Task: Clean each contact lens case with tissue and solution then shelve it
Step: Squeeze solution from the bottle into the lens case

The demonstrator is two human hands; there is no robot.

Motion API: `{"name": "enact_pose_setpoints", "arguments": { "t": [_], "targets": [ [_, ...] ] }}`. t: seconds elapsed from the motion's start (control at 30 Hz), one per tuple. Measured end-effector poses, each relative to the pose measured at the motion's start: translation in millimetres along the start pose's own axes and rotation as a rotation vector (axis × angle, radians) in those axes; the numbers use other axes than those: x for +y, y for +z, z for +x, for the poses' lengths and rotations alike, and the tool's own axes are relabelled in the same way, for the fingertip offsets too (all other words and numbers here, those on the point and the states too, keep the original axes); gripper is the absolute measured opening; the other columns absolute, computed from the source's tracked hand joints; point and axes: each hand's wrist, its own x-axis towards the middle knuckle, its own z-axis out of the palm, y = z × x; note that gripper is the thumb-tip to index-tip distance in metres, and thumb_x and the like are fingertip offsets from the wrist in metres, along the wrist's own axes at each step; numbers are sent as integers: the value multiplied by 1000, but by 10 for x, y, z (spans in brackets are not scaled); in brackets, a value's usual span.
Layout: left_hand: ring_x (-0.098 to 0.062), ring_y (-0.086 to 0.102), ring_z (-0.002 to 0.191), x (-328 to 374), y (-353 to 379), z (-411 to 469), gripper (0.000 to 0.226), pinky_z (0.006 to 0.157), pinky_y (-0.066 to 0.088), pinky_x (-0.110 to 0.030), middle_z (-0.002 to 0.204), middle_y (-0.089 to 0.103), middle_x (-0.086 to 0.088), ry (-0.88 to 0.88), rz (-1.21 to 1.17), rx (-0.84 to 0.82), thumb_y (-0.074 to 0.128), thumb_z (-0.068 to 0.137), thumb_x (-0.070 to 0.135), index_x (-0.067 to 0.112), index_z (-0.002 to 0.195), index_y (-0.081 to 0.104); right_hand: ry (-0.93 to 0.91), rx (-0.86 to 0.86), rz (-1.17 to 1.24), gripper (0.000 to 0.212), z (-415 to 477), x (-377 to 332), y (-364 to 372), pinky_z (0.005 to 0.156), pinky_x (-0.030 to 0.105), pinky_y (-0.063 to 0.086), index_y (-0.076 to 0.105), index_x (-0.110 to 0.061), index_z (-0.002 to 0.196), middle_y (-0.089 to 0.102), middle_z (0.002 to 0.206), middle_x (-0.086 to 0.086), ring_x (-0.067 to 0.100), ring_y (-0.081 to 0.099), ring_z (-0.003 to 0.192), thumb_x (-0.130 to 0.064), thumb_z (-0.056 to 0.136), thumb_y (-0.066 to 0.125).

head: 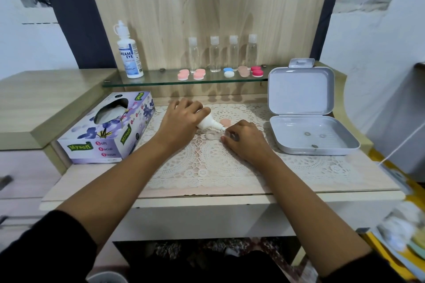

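– Contact lens case (211, 135): where does it sit?

– At the centre of the lace mat (207, 167) on the surface, clear, with its wells uncovered. The right hand (243, 138) pinches its three-o'clock end and pins it down.

– And the left hand (181, 119)?

– Wrapped round a small white dropper bottle (208, 122), tipped so the nozzle points toward four o'clock, right over the case. A pink cap (225, 122) lies just beyond it, at twelve o'clock from the case.

– So which step is this?

– The solution step, I judge. Whether any liquid is coming out is too small to tell.

– What does the next move call for?

– Probably a gentle squeeze with the nozzle kept over a well while the right hand holds the case level. After that the bottle has to be set down to free a hand for the tissue box (108, 128) at nine o'clock.

– And shelving?

– Not yet. The glass shelf (161, 80) at twelve o'clock carries several capped cases (190, 74); this one needs wiping and its caps on first.
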Motion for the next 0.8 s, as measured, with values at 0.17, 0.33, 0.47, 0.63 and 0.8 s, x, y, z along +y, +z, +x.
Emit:
{"name": "enact_pose_setpoints", "arguments": {
  "t": [0.17,0.33,0.47,0.63,0.8],
  "targets": [
    [-31,60,86,4,0,4,51,71,47,-43,95,67,-6,3,4,9,84,57,11,12,105,66,6,-4,5,28,-1,-5,-3,85,39,44,68,-15,100,58,102,8,27,49,100,-37,87,58],
    [-31,60,86,13,11,4,52,75,47,-45,95,67,-7,0,2,3,84,58,12,12,106,66,-3,-5,3,28,-5,-3,-6,84,39,44,68,-15,101,58,101,9,28,49,98,-37,87,58],
    [-31,60,87,19,9,-8,52,77,47,-46,96,67,-6,-9,-4,0,84,59,12,12,107,65,-3,-8,2,27,-8,-1,-7,82,37,43,68,-15,99,57,100,8,27,48,97,-37,87,58],
    [-31,59,88,21,21,-10,52,74,46,-44,97,67,-6,-17,-15,-1,83,59,11,12,108,65,-3,-10,0,28,-1,0,-5,82,37,43,68,-14,99,57,100,8,27,49,97,-37,87,57],
    [-31,59,88,13,31,-21,52,74,45,-41,99,67,-6,-29,-24,-2,83,59,15,12,108,64,3,-7,2,29,-2,-11,-10,84,38,44,68,-14,101,58,102,9,27,49,99,-37,87,57]
  ]
}}
